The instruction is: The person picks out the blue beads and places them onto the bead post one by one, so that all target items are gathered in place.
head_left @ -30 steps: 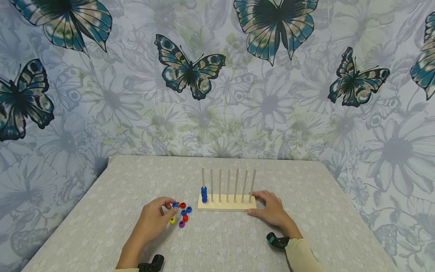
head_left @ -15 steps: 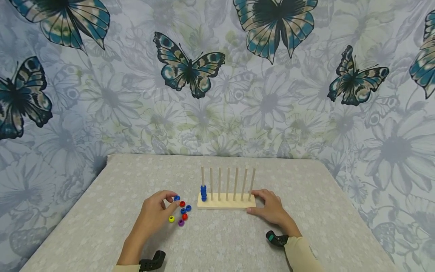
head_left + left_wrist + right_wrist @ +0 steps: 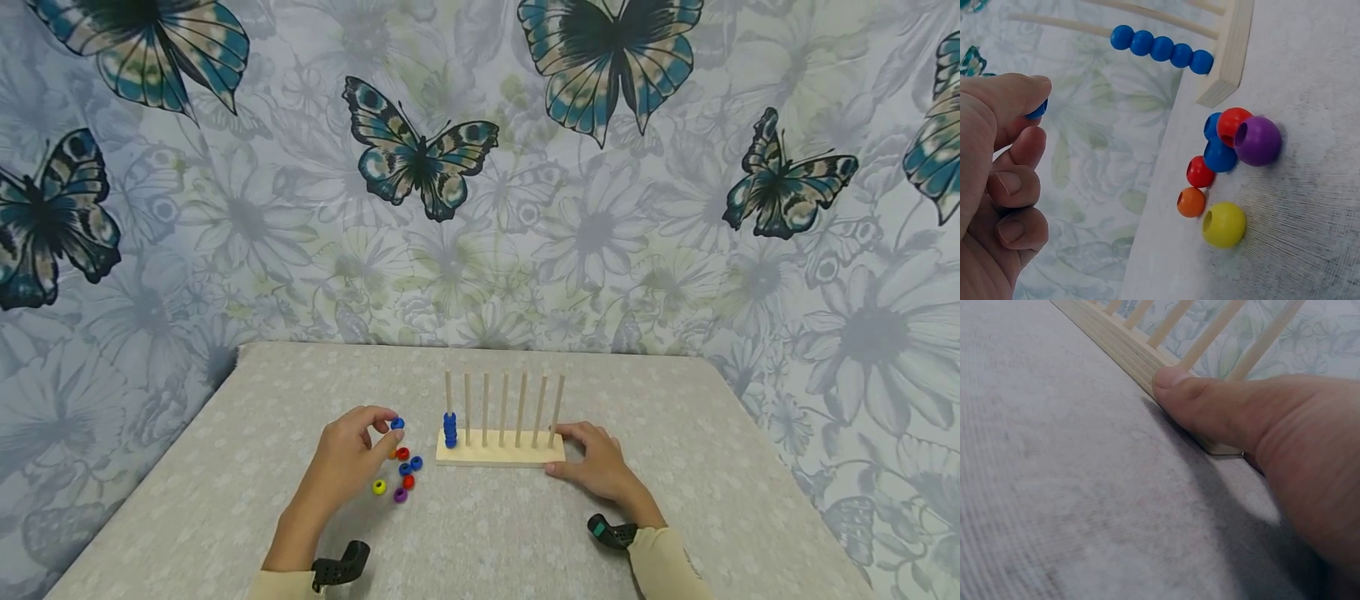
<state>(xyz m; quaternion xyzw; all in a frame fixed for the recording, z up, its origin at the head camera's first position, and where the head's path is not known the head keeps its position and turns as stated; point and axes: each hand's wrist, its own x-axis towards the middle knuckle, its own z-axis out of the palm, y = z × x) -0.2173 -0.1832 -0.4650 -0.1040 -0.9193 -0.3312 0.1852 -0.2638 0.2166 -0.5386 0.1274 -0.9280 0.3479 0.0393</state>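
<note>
The thumb and the index finger of the left hand (image 3: 347, 458) are nearly closed together and pinch one blue bead (image 3: 397, 423) between their tips; the other fingers are bent loosely below. This bead is held above the table (image 3: 480, 542), to the left of the wooden stand (image 3: 498, 454). The right hand (image 3: 600, 462) grips the right end of the stand, with the thumb (image 3: 1188, 394) pressed on the front edge of the base and the index finger reaching to the back side. Seven thin rods (image 3: 504, 408) rise upright from the base; the leftmost one carries five blue beads (image 3: 1162, 48) in a stack, and the other six are bare. Near the left hand lie the loose beads: one yellow (image 3: 1225, 225), one orange (image 3: 1191, 202), one purple (image 3: 1259, 141), two red and two blue. On each wrist sits a black device, beside a light beige sleeve (image 3: 667, 567). Behind the table hangs a floral backdrop (image 3: 465, 275) with big butterflies.
</note>
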